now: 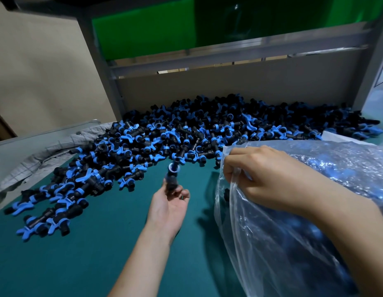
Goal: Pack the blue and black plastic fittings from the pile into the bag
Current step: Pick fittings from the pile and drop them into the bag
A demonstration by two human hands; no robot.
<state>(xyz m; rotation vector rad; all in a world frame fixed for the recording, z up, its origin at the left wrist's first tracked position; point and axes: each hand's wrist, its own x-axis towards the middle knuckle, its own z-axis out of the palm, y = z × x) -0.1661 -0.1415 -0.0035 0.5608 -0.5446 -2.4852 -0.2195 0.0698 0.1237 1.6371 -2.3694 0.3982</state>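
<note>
Loosely gripped by the curled left hand (pixel 168 205) over the middle of the tabletop (pixel 79 264), one fitting (pixel 172 179) could slip short of the bag (pixel 293 243), whose rim the right hand (pixel 269 179) pinched by the right edge; that slack mouth might sag shut. The pile (pixel 186 133) lined the far edge. Glare blurred the bag's contents.

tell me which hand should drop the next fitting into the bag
Left. The left hand holds a fitting just beside the mouth of the bag, while the right hand is busy gripping the bag's rim to keep it open.
</note>
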